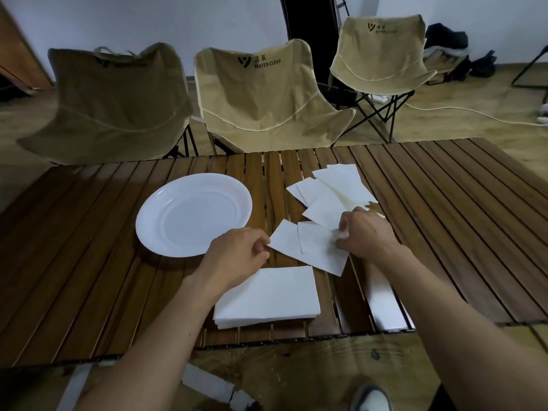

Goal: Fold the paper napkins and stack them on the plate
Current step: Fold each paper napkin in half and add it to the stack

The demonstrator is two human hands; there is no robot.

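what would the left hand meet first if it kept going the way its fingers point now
Probably the flat white paper napkin: the left hand points right, already pinching its near-left corner, with the right hand gripping the far side.

Three tan folding chairs (267, 96) stand behind a slatted wooden table (444, 218) before a pale wall (178, 19).

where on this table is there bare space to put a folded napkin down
Bare wood lies left of the plate and right of the loose napkins. The plate itself holds nothing. The middle is crowded: both hands, left and right, hold a napkin above the stack.
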